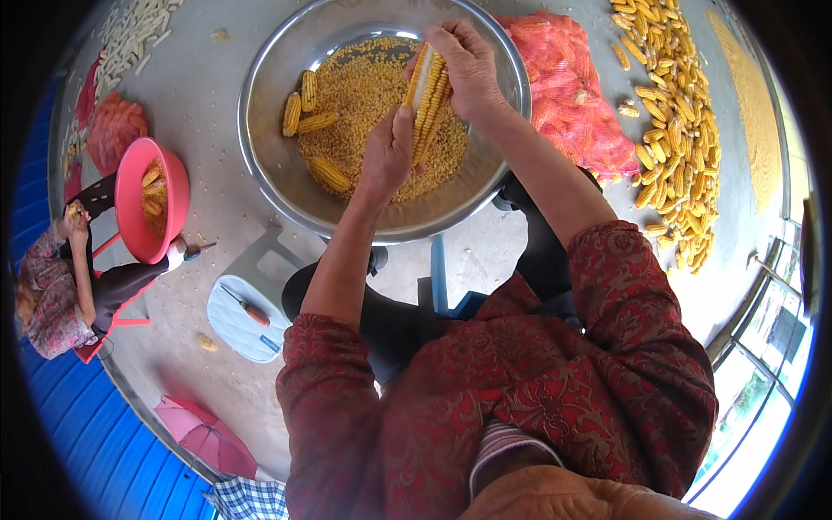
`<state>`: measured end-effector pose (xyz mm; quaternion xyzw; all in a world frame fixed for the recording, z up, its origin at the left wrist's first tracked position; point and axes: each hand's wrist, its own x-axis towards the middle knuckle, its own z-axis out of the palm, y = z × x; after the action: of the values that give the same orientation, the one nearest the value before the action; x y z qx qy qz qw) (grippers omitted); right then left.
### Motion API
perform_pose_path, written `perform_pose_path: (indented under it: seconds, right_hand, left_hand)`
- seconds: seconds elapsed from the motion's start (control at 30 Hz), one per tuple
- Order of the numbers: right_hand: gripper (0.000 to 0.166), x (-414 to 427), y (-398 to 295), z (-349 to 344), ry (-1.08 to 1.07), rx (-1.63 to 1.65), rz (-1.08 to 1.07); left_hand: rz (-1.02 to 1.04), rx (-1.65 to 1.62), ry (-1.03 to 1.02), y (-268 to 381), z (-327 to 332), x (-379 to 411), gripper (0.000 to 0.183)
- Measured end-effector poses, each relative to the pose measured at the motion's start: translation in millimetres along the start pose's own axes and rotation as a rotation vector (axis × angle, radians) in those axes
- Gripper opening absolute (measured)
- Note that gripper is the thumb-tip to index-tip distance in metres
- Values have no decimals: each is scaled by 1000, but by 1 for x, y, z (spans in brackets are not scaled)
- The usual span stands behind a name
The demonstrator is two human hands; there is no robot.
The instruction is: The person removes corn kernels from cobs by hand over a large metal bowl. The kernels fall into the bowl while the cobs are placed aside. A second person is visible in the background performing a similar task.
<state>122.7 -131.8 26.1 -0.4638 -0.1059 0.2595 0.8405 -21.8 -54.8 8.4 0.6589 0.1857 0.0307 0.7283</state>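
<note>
A partly shelled ear of corn [429, 107] is held over a wide stainless steel basin [273, 175]. My left hand [388, 146] grips its lower part from the left, the thumb lying along the cob. At the upper end my right hand [469, 71] closes around the ear from the right. A pale strip of bare cob runs between the yellow kernel rows. Loose corn kernels [364, 97] cover the basin's bottom. Several whole ears lie in the basin on the left, among them one ear [329, 174] nearest to my left hand.
A red mesh sack [565, 91] stands right of the basin, beside a long heap of corn ears [679, 149]. To the left, a pale stool [244, 325] carries a red-handled screwdriver [253, 314]. Beyond it a person [62, 279] sits at a pink tub [175, 201]. An umbrella [208, 435] lies behind.
</note>
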Motion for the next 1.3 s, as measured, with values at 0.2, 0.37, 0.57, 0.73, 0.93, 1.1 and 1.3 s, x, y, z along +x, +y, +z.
perform_pose_path:
  seconds: [0.2,0.37,0.57,0.73,0.93,1.1,1.3]
  right_hand:
    - [14,0,-1,-4,-39,1,25]
    - [14,7,-15,-12,22,53,71]
    - [18,8,-3,-8,7,51,-72]
    - [16,-2,3,-4,-20,-81,-118]
    - [13,2,0,-14,96,-122,-129]
    - [10,9,-19,-14,197,54,89]
    - [10,17,7,-21,190,-27,-58]
  left_hand:
    - [-51,19,12,0,-5,1,45]
    - [-24,13,-205,15,-13,-7,48]
    - [156,188,86,-23,4,0,43]
    - [193,380,338,-21,14,-1,39]
    - [-161,-34,93,-1,-1,2,52]
    - [72,-163,-118,10,-4,-11,53]
    - [171,60,201,-8,9,-9,43]
